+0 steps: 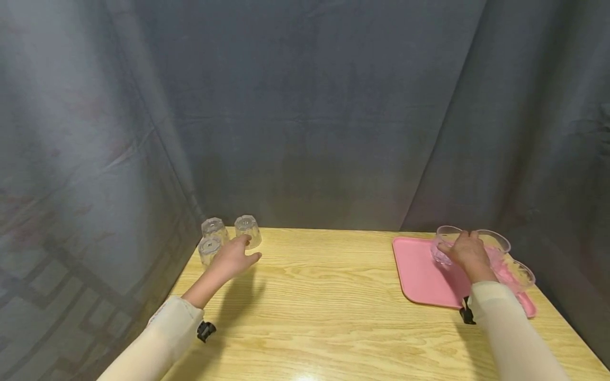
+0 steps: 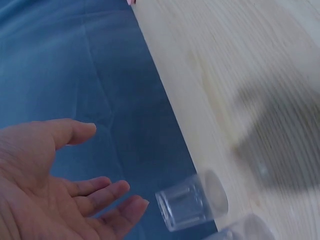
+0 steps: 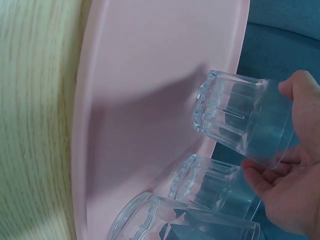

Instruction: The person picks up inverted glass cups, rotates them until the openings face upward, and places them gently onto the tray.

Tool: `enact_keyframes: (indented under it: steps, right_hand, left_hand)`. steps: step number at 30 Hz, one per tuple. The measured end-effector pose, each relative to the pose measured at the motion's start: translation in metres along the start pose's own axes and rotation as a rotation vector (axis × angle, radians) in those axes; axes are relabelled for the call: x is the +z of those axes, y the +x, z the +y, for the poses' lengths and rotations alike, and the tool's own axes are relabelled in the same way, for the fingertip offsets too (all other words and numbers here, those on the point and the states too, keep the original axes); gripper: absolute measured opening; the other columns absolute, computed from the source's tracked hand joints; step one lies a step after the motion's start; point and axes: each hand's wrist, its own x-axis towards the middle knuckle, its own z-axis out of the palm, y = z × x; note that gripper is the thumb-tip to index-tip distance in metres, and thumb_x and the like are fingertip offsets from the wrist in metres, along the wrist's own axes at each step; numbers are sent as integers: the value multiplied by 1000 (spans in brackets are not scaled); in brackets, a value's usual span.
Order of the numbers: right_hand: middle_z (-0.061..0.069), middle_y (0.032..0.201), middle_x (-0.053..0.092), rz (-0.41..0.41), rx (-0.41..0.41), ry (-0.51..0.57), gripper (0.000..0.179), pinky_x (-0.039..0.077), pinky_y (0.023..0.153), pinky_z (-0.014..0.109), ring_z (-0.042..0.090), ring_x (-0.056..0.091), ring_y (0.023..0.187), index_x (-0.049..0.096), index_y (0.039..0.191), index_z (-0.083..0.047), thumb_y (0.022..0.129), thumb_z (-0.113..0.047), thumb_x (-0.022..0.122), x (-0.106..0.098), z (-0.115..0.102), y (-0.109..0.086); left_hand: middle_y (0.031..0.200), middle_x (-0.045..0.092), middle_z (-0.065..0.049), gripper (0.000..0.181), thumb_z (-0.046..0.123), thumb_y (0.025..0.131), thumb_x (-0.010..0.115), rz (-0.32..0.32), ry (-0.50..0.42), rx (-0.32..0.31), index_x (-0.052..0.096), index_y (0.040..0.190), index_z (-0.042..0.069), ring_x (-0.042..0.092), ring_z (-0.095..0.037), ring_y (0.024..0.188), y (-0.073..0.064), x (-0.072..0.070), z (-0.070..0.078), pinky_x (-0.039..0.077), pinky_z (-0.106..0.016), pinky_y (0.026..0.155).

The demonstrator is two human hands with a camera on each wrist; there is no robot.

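Observation:
My right hand (image 1: 468,256) holds a clear drinking glass (image 3: 227,112) near its rim, thumb on one side and fingers on the other. That glass stands upright at the left of the cluster on the pink tray (image 1: 426,280). Beside it are two more clear glasses, a faceted tumbler (image 3: 180,217) and another glass (image 3: 210,182) near my fingertips. Over at the left, my left hand (image 1: 232,259) hovers with fingers spread and nothing in them. Close to it, three clear glasses sit upside down: one glass (image 1: 248,227), a second glass (image 1: 214,227) and a third glass (image 1: 208,247).
The light wooden table (image 1: 314,296) stretches between the glasses and the tray. Grey curtains (image 1: 305,132) hang behind the table's back edge and along both sides.

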Motion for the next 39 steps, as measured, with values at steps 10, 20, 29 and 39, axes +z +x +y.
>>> enact_keyframes:
  steps: [10, 20, 29, 39]
  right_hand:
    - [53, 139, 11, 8, 17, 36, 101, 36, 97, 77, 68, 26, 125, 16, 140, 31, 97, -50, 58, 2, 4, -1]
    - [51, 139, 12, 3, 37, 44, 101, 36, 98, 77, 68, 26, 125, 17, 140, 30, 95, -51, 60, 3, 6, -1]
    - [51, 133, 17, 25, 5, 21, 97, 40, 94, 76, 67, 30, 121, 20, 137, 31, 96, -48, 58, 3, 6, -2]
    - [52, 133, 18, 32, -8, 5, 94, 40, 93, 76, 66, 31, 120, 20, 135, 31, 96, -45, 59, 4, 3, -1]
  left_hand:
    - [136, 57, -31, 64, 34, 96, 65, 36, 25, -35, 50, 138, -12, 57, -50, 120, 1, -19, -25, 49, -60, 96]
    - [143, 47, -37, 73, 39, 95, 65, 12, 39, -103, 45, 143, -12, 37, -62, 131, 6, -29, -49, 37, -69, 105]
    - [142, 41, -41, 80, 39, 93, 65, -26, 17, -185, 37, 146, -15, 34, -60, 131, 5, -35, -68, 35, -67, 107]
    - [135, 38, -46, 89, 39, 89, 69, -14, 24, -202, 32, 142, -22, 34, -63, 126, 8, -30, -85, 35, -68, 106]
